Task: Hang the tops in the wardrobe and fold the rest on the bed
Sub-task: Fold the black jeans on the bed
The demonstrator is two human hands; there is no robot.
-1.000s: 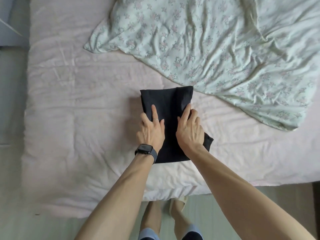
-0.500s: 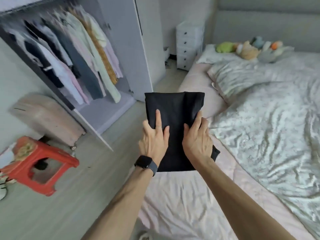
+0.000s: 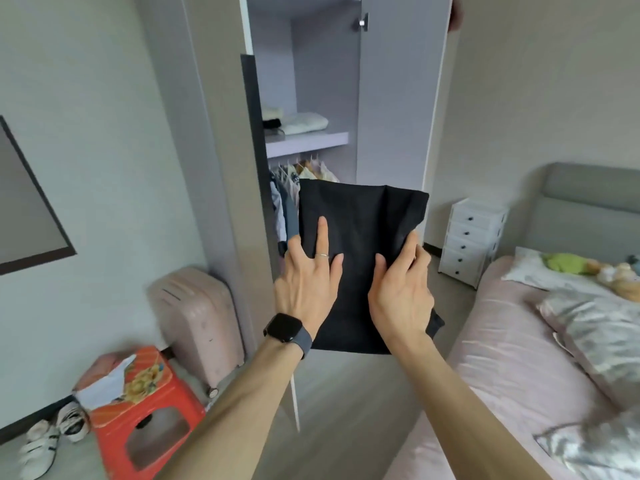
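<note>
Two hands were used to hold the folded black garment [image 3: 360, 220], which was up in the air in front of the open wardrobe [image 3: 391, 98], off the bed [image 3: 512, 358]. It was gripped at both sides, by the left hand [image 3: 308, 282] with a thumb and one straight finger on top and by the right hand [image 3: 401, 292] curled round its edge, likely so the folds were not lost. It was probably meant for the shelf [image 3: 308, 142] beside other folded clothes [image 3: 304, 122].

readable text: none anywhere in view
smartwatch [image 3: 284, 328] face: dark, no digits showing
red stool [image 3: 138, 407] top: printed picture in yellow and orange, no letters legible
pink suitcase [image 3: 197, 317] shell: no brand mark legible
</note>
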